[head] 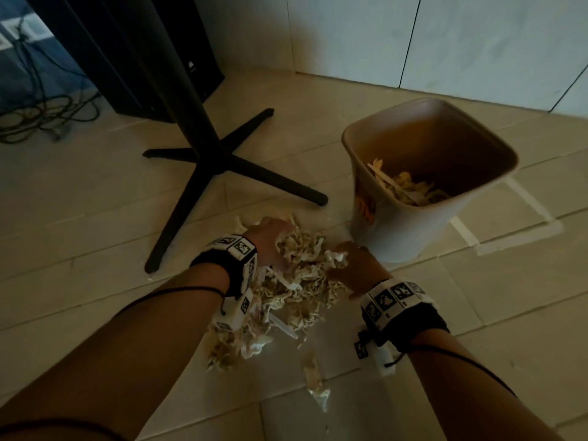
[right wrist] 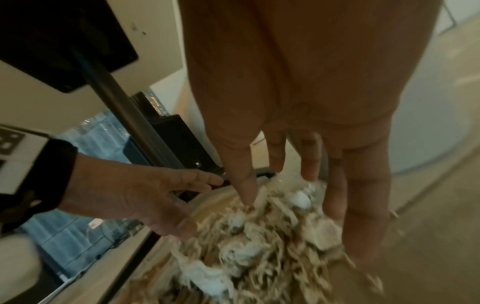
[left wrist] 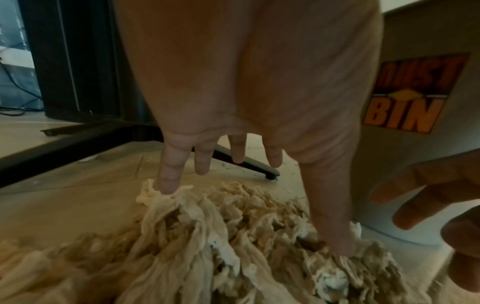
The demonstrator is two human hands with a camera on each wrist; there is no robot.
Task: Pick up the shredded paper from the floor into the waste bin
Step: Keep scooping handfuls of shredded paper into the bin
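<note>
A heap of shredded paper (head: 296,291) lies on the tiled floor between my forearms, and a loose scrap (head: 315,380) lies nearer me. My left hand (head: 270,240) rests on the heap's far left side. Its fingers (left wrist: 168,176) are straight and spread, and the thumb presses into the shreds (left wrist: 207,236). My right hand (head: 353,262) is on the heap's right side with its fingers (right wrist: 246,185) reaching straight down into the paper (right wrist: 259,236). The beige waste bin (head: 496,138) stands just right of the heap with some shredded paper (head: 410,189) inside. It carries a "DUST BIN" label (left wrist: 410,92).
A black table pedestal with cross-shaped feet (head: 219,160) stands just left of and behind the heap. A black cabinet (head: 152,58) and tangled cables (head: 41,116) are at the far left. White tape lines (head: 515,240) mark the floor by the bin, and a tiled wall (head: 445,36) is behind.
</note>
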